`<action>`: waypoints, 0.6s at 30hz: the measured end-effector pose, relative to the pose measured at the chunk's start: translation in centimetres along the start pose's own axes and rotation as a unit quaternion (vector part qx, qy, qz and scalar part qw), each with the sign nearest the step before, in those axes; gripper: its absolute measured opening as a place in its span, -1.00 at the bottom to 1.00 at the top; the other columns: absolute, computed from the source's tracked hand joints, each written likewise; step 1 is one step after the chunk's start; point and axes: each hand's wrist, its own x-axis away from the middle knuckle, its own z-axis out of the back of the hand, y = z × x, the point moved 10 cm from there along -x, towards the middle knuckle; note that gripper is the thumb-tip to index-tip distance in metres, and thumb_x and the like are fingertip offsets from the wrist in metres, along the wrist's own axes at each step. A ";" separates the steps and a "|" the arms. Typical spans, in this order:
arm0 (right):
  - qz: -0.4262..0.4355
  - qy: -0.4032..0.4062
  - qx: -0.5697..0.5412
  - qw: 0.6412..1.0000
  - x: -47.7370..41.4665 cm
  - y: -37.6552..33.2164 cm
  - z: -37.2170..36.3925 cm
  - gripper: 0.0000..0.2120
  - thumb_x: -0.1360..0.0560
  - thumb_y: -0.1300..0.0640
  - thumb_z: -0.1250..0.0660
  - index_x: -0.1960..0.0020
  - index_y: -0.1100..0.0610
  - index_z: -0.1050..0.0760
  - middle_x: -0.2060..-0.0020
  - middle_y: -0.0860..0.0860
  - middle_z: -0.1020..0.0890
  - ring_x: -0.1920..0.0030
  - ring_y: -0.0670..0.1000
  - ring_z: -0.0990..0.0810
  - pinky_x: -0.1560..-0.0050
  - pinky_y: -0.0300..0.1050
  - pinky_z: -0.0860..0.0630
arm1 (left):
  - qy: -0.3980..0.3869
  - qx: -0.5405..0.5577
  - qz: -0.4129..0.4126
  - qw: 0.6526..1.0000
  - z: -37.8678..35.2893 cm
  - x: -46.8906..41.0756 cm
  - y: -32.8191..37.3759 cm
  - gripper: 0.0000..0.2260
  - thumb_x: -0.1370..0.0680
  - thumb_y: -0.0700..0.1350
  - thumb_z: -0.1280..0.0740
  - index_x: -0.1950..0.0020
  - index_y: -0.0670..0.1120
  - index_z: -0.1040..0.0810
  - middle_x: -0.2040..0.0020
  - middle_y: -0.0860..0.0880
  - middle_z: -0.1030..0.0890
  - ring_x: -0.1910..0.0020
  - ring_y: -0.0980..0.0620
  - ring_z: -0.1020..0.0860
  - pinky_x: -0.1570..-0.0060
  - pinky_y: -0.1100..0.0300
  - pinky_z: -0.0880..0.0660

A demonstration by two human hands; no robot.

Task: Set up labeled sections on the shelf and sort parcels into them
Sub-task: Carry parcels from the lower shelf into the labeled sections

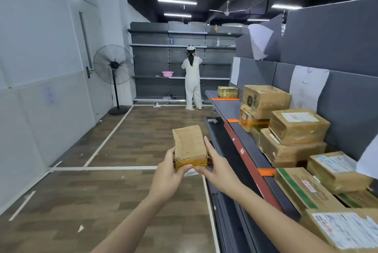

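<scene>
I hold a small brown cardboard parcel point(189, 146) out in front of me over the floor, left of the shelf. My left hand point(169, 173) grips its near left side. My right hand point(217, 167) grips its near right side, thumb under the front edge. The grey shelf point(241, 142) runs along my right, with orange tape strips point(266, 172) marking sections. Several cardboard parcels point(298, 126) are stacked on it. White paper sheets point(306, 87) hang on the grey back panel above the stacks.
A person in white point(192, 81) stands at a far grey shelving unit point(155, 62), back turned. A standing fan point(114, 68) is by the left wall near a door. The wood floor point(102, 181) carries white tape lines. A pink basin point(167, 73) sits on the far shelf.
</scene>
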 end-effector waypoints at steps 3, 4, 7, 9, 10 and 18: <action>0.003 0.000 -0.011 1.000 -7.4 0.4 -1.7 -0.17 -0.49 0.19 -0.38 -0.54 -0.05 0.08 -0.30 -0.17 -0.46 -0.29 -0.19 -0.44 -0.34 -0.19 -0.39 | 0.001 -0.014 -0.016 1.000 2.4 -6.9 -2.7 -0.49 -0.49 -0.06 -0.42 -0.39 -0.05 -0.31 -0.11 0.16 -0.55 -0.13 0.14 -0.54 -0.04 0.32 -0.47; 0.007 0.002 -0.014 1.000 -9.7 0.4 -2.2 -0.18 -0.49 0.20 -0.38 -0.53 -0.08 0.07 -0.27 -0.21 -0.45 -0.28 -0.22 -0.44 -0.32 -0.24 -0.39 | 0.000 -0.021 -0.022 1.000 3.2 -9.1 -3.4 -0.48 -0.48 -0.07 -0.42 -0.39 -0.05 -0.32 -0.10 0.16 -0.55 -0.14 0.11 -0.54 -0.08 0.23 -0.49; 0.016 0.006 -0.029 0.999 -15.0 0.6 -3.2 -0.20 -0.49 0.22 -0.37 -0.48 -0.15 0.07 -0.20 -0.35 -0.41 -0.18 -0.38 -0.43 -0.22 -0.43 -0.36 | -0.010 -0.022 -0.046 0.999 4.7 -14.5 -5.2 -0.47 -0.48 -0.08 -0.43 -0.39 -0.08 -0.33 -0.11 0.15 -0.57 -0.15 0.11 -0.55 -0.14 0.11 -0.50; 0.008 0.001 -0.031 0.999 -17.7 1.4 -3.9 -0.19 -0.49 0.22 -0.37 -0.48 -0.15 0.08 -0.23 -0.30 -0.42 -0.21 -0.33 -0.44 -0.25 -0.38 -0.37 | -0.014 -0.013 -0.042 0.999 5.1 -16.7 -6.7 -0.48 -0.46 -0.08 -0.44 -0.37 -0.10 -0.34 -0.10 0.14 -0.58 -0.12 0.13 -0.56 -0.13 0.10 -0.51; 0.008 -0.001 -0.025 1.000 -18.6 1.8 -4.2 -0.18 -0.49 0.22 -0.37 -0.49 -0.14 0.09 -0.26 -0.24 -0.43 -0.25 -0.26 -0.44 -0.28 -0.31 -0.38 | -0.014 -0.009 -0.036 0.999 5.2 -17.3 -7.5 -0.48 -0.46 -0.08 -0.44 -0.36 -0.10 -0.35 -0.09 0.13 -0.59 -0.11 0.13 -0.57 -0.12 0.08 -0.52; 0.009 -0.001 -0.017 1.000 -29.8 6.3 -7.1 -0.13 -0.49 0.23 -0.37 -0.44 -0.22 0.20 -0.25 -0.19 -0.46 -0.28 -0.10 -0.48 -0.31 -0.05 -0.43 | -0.010 -0.012 -0.029 0.999 6.1 -27.3 -13.6 -0.50 -0.46 -0.16 -0.45 -0.35 -0.08 -0.38 -0.11 0.13 -0.60 -0.10 0.18 -0.57 -0.09 0.25 -0.52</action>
